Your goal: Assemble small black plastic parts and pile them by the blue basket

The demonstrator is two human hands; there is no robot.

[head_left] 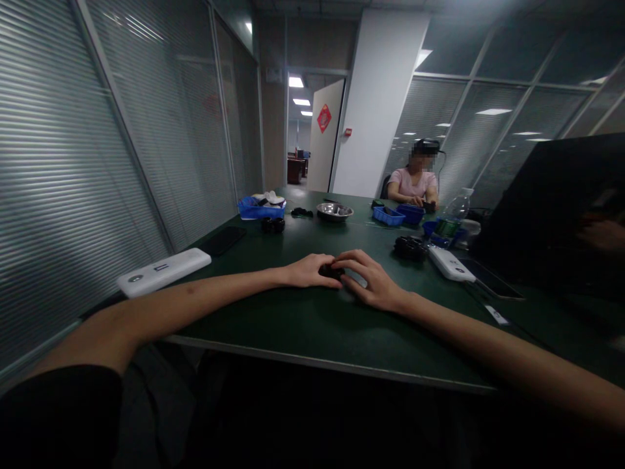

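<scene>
Both my arms stretch out over a dark green table [303,326]. My left hand [308,270] and my right hand [372,281] meet in the middle, fingers curled around a small black object [332,271] that rests on the table. The object is mostly hidden by my fingers and too dark to name. Both hands touch it.
A white power bank [163,271] and a black phone [223,240] lie at the left. Another white device [450,263], a black part [410,247], a water bottle [452,218], blue trays [261,208] [388,215] and a metal bowl [334,211] sit farther off. A person [415,182] works at the far end.
</scene>
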